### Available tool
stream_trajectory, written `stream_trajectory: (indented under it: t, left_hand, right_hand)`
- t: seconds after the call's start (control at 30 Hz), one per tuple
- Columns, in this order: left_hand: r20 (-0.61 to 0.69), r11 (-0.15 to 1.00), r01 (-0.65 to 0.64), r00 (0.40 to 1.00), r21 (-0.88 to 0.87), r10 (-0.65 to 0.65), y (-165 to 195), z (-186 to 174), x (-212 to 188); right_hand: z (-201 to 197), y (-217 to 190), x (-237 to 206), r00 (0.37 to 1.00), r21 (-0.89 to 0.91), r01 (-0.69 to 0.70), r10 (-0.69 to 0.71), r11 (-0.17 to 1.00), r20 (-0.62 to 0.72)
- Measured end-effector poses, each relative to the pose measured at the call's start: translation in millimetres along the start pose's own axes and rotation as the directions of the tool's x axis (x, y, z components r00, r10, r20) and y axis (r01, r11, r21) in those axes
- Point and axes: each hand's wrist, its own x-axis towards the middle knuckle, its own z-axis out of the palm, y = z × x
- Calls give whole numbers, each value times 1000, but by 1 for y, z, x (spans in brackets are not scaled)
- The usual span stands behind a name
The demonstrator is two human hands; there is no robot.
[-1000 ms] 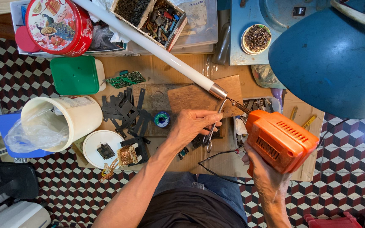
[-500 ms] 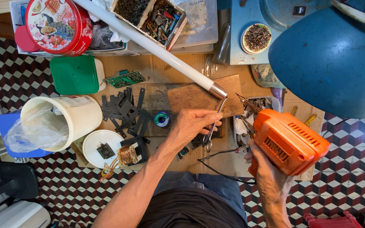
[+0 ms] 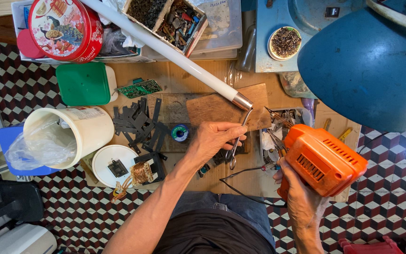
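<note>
Head view: your right hand (image 3: pixel 301 202), gripping the orange plastic soldering gun (image 3: pixel 323 160), has drifted right, away from the board. Your left hand (image 3: pixel 214 138) stays pinched on slim metal tweezers (image 3: pixel 236 143) over the brown wooden board (image 3: pixel 212 108).

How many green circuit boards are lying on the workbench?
1: a green circuit board lies beside the green-lidded container, left of the white tube. Others may be hidden in the clutter.

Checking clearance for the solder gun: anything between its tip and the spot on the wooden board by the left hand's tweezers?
Nothing visible blocks it. The orange solder gun in the right hand points its tip toward the wooden board. The left hand holds tweezers just beside that path, not across it.
</note>
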Motion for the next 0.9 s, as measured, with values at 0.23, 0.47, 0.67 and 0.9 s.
stream_trajectory:
  t: [0.23, 0.47, 0.67, 0.9]
  left_hand:
    - [7, 1000, -8, 1000, -7, 8, 0, 0, -1]
    - [9, 1000, -13, 1000, -14, 13, 0, 0, 0]
    - [10, 1000, -7, 1000, -9, 7, 1, -1, -1]
    - [-1, 1000, -12, 1000, 12, 12, 1, -1, -2]
  right_hand:
    - [0, -1, 0, 998, -27, -69, 68, 997, -17]
    - [1, -1, 0, 1000, -5, -21, 21, 1000, -11]
    - [0, 0, -1, 1000, -5, 4, -4, 1000, -3]
    - [-1, 3, 0, 999, -46, 36, -36, 998, 3]
